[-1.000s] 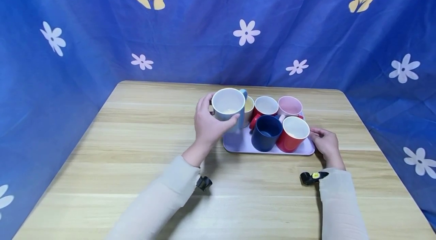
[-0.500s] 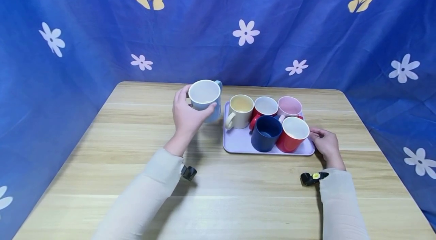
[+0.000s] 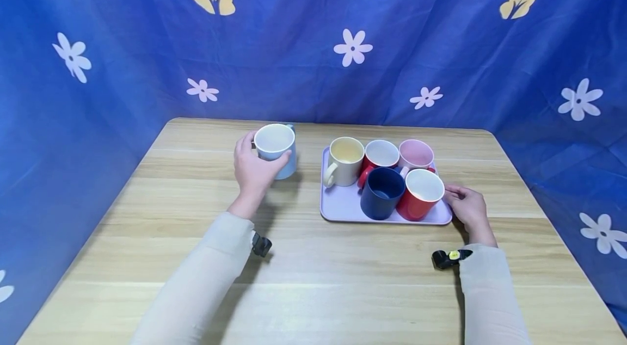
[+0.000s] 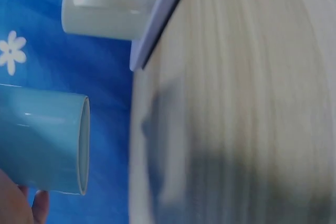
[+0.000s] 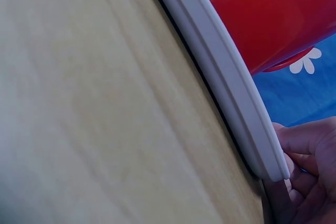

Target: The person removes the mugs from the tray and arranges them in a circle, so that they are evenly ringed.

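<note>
My left hand (image 3: pixel 254 170) curls round the blue mug (image 3: pixel 276 145), upright just above the surface (image 3: pixel 343 269), left of the lavender tray (image 3: pixel 340 205), while my right hand (image 3: pixel 469 207) pinches the tray's right edge, presumably to steady it.

sleeves (image 3: pixel 193 279): pale grey, long | left wrist device (image 3: pixel 262 245): black | right wrist device (image 3: pixel 442 260): black, yellow mark (image 3: pixel 454 254)

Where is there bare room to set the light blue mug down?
Bare table lies in front of the purple tray between the left sleeve and right sleeve; also left of the left hand. On the tray, the front-left corner is free, bordered by the cream mug and navy mug. Crowded: the tray's right half, around the pink mug.
</note>
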`<action>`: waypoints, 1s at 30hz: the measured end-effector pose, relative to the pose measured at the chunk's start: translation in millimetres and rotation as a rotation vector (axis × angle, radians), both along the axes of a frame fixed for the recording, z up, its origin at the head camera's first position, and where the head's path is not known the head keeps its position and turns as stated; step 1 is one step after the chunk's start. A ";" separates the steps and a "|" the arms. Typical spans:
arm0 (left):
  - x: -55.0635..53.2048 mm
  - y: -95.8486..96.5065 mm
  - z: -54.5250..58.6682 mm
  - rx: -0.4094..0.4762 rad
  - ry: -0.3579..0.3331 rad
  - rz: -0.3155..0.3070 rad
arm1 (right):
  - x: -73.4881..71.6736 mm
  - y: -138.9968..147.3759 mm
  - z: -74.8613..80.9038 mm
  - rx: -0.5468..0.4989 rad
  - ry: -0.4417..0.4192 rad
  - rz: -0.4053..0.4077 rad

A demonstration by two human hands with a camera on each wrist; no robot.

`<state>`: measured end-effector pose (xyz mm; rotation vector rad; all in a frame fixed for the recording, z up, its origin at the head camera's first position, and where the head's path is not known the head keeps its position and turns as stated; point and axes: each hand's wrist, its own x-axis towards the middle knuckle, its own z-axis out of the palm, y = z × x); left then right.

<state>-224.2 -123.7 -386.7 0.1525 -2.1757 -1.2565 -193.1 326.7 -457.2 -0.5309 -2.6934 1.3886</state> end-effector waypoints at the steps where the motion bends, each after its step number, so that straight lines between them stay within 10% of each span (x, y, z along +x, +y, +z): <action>1: -1.3 -1.5 -2.1 0.001 -0.004 0.007 | 0.2 -0.1 0.0 0.000 -0.001 -0.001; 18: -29.9 -25.9 -16.3 0.017 -0.167 0.143 | 0.9 -2.3 -0.4 -0.007 0.014 -0.003; 30: -49.8 -33.9 -17.5 0.022 -0.165 0.185 | 1.0 -2.6 -0.6 0.006 0.044 -0.004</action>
